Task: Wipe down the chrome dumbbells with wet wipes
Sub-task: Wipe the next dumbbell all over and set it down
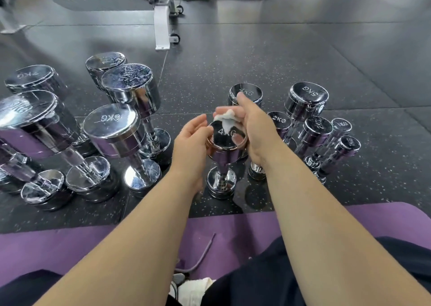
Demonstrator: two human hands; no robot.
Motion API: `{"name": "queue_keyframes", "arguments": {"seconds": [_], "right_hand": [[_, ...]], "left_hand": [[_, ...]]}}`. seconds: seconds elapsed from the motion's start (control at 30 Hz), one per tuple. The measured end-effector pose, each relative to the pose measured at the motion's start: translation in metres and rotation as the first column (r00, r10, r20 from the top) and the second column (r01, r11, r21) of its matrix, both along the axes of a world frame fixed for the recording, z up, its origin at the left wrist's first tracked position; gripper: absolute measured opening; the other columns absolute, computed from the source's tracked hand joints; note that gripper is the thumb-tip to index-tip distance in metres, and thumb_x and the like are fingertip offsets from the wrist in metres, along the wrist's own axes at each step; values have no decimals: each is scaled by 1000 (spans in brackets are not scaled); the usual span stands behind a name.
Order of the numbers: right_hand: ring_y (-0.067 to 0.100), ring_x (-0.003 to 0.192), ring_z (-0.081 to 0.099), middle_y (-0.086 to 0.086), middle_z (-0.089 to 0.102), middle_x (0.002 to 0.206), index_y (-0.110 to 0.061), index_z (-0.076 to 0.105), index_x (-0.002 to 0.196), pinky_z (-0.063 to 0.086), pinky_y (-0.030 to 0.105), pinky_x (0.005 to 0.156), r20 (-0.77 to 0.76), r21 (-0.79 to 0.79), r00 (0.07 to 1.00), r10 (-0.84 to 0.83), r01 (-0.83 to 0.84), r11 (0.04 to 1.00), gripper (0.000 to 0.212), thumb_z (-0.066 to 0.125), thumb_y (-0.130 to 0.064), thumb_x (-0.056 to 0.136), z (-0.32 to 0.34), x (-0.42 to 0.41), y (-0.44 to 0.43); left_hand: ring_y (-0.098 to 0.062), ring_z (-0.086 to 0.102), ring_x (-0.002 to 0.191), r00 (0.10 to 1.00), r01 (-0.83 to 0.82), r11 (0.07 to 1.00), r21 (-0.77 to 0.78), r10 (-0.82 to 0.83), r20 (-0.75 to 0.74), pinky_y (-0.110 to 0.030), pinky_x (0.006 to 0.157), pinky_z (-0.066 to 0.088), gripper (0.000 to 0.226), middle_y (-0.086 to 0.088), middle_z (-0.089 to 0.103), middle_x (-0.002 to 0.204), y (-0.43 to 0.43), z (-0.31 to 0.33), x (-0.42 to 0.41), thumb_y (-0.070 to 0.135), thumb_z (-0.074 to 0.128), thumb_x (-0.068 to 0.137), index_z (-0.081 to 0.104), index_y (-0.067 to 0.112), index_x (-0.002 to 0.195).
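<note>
**Head view**

- Your left grip [190, 142] is cupped against the left side of the upper head of the 4KG dumbbell [227, 138]. The fingers curve round the rim, so it is grasping that head.
- The 4KG dumbbell stands upright on its lower head on the dark speckled floor [256, 67]. It is just past the edge of the purple mat [233, 224] and lies between your two forearms.
- Your right grip [254, 130] is clenched on the wet wipe [225, 117], a bunched white wad pinched in curled fingers.
- The wipe touches the far edge of the dumbbell's top face, just above the stamped "4KG". The heel of the right grip lies along the right rim.
- The top face is therefore framed by both grips, left grip at its left edge and right grip at its far and right edges. The stamped centre is uncovered.
- A second 4KG dumbbell [246, 91] stands just behind the right grip, partly hidden by the fingers.
- To the right is an upright cluster: a 5KG dumbbell [307, 95], smaller 2KG dumbbells [318, 128] and 1KG dumbbells [348, 145], close together.
- To the left is a heavier group. The 6KG dumbbell [112, 128] is nearest. The stamps on the others are blurred or only partly readable.
- A white bench frame [162, 25] stands on the floor, well beyond the dumbbells.
</note>
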State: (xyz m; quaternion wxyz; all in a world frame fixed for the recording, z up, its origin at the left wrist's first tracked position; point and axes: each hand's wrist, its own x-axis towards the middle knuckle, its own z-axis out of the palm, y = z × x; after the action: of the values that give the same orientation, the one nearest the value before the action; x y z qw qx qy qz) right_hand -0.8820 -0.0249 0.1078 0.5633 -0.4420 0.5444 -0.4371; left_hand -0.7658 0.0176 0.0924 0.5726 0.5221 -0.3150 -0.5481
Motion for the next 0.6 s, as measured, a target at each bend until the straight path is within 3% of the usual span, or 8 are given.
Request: {"name": "queue_keyframes", "arguments": {"seconds": [0.07, 0.17, 0.23, 0.3, 0.4, 0.5, 0.6], "right_hand": [[18, 106, 62, -1, 75, 102, -21, 76, 96, 42, 35, 93, -11, -12, 999, 53, -53, 998, 54, 35, -55, 100, 1, -3, -4], [28, 108, 64, 6, 72, 108, -20, 71, 100, 44, 42, 101, -52, 19, 996, 69, -68, 998, 52, 40, -61, 94, -1, -3, -8], [18, 96, 64, -1, 68, 98, -16, 66, 108, 43, 38, 101, -70, 31, 991, 117, -115, 993, 51, 41, -59, 96, 1, -4, -2], [9, 98, 58, -9, 60, 100, -15, 59, 118, 40, 34, 101, -76, 35, 988, 138, -135, 990, 51, 39, -58, 98, -3, -10, -4], [9, 98, 56, -8, 61, 104, -15, 62, 114, 42, 32, 93, 39, 34, 997, 69, -70, 997, 44, 38, -49, 102, -4, -10, 1], [11, 69, 54, -7, 59, 77, -19, 62, 81, 47, 31, 68, 126, 41, 986, -105, 100, 994, 29, 45, -33, 100, -11, 3, 19], [34, 79, 56, 6, 55, 80, -24, 45, 62, 50, 48, 77, 150, 20, 961, -234, 234, 972, 25, 39, -31, 85, -14, 20, 30]], "left_hand": [[-3, 64, 95, 993, 118, 993, 7, -118, 31, -22, 74, 50, 31, 8, 67, 114, -7, 3, 3, 17, 51, 98, 60, 30, 126], [-8, 69, 95, 978, 183, 983, -8, -181, 99, -23, 75, 52, 29, 4, 73, 109, -16, 2, 3, 19, 51, 99, 64, 26, 124], [-12, 70, 92, 971, 187, 982, -22, -182, 153, -27, 82, 54, 22, -2, 75, 102, -19, 0, 1, 22, 54, 98, 71, 19, 112], [-23, 69, 89, 965, 161, 987, -18, -153, 215, -39, 86, 52, 24, -12, 74, 98, -23, 2, 1, 36, 62, 92, 72, 14, 93], [-20, 63, 72, 965, 107, 993, -43, -94, 244, -37, 78, 49, 29, -10, 66, 76, -30, 6, 9, 34, 71, 86, 58, 20, 65], [-14, 47, 55, 967, 75, 997, -3, -72, 245, -30, 62, 42, 34, 1, 52, 58, -30, 2, 18, 16, 68, 87, 46, 21, 61], [-13, 45, 55, 968, 122, 991, 56, -131, 212, -27, 60, 43, 19, -1, 55, 64, -23, -1, 20, -2, 56, 87, 61, 16, 81]]}}
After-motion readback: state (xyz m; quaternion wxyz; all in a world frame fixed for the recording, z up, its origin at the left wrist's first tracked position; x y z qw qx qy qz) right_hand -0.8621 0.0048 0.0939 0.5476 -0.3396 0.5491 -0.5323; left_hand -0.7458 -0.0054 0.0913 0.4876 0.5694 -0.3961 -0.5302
